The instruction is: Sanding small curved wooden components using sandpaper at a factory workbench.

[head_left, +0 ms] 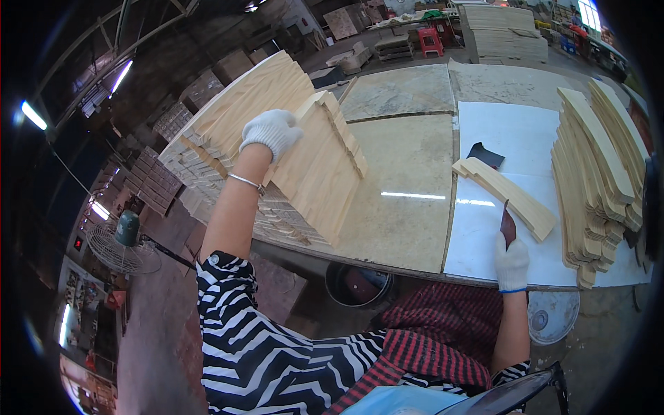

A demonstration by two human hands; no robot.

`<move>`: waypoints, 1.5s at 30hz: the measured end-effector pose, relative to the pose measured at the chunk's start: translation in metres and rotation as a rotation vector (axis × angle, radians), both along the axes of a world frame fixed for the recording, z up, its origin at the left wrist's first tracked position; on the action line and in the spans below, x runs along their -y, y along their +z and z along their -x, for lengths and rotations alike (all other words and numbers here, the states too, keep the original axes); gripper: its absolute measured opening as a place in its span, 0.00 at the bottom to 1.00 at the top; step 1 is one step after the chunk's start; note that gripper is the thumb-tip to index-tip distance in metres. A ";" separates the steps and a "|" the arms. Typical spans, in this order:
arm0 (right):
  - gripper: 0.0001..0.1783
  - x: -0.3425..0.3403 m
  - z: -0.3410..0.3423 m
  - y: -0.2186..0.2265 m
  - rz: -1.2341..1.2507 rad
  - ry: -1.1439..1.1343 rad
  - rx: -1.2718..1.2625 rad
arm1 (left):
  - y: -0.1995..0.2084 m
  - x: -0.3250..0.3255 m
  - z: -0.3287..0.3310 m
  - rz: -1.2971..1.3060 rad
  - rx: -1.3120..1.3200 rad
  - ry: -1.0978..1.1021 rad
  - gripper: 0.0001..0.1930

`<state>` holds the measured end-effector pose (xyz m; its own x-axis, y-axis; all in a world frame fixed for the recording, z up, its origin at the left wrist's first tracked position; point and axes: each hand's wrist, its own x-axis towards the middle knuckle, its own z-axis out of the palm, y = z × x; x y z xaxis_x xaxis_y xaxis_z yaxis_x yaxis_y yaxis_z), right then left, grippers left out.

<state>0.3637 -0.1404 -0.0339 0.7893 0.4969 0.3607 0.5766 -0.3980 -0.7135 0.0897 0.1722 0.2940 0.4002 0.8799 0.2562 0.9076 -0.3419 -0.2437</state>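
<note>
My left hand, in a white knitted glove, reaches up to the tall stack of pale wooden pieces at the left of the table. Its fingers are curled in at the stack; what they grip is hidden. Low on the right, my gloved right hand is closed around a reddish-brown folded sheet, which looks like sandpaper and sticks up from the fist. Just beyond that hand, a few curved wooden slats lie together on a white sheet. Beside them lies a dark, bent scrap.
Curved slats stand in a tall stack at the table's right. Below the front edge are a black bucket and a round whitish lid. A fan stands at left. Farther back are a red stool and stacked boards.
</note>
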 end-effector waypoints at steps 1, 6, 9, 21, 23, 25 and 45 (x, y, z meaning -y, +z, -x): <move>0.20 0.000 -0.001 -0.002 -0.008 0.006 0.002 | -0.001 0.002 0.007 -0.029 0.046 -0.049 0.26; 0.22 -0.002 -0.002 -0.010 -0.001 -0.029 0.004 | 0.004 0.031 0.062 0.175 0.340 -0.497 0.25; 0.22 -0.001 -0.004 -0.010 -0.007 -0.052 -0.029 | -0.002 0.068 0.085 0.339 0.274 -0.567 0.31; 0.24 -0.005 0.002 -0.016 -0.006 -0.074 0.047 | -0.002 0.067 0.090 0.170 -0.053 -0.385 0.36; 0.24 0.000 -0.003 -0.017 -0.004 -0.081 0.039 | 0.000 0.061 0.084 0.195 -0.037 -0.443 0.36; 0.23 0.002 -0.007 -0.016 -0.002 -0.068 0.057 | 0.006 0.057 0.080 0.192 -0.013 -0.541 0.36; 0.14 0.089 0.000 0.033 0.345 -0.144 0.433 | -0.224 0.141 -0.232 0.325 0.063 -1.400 0.38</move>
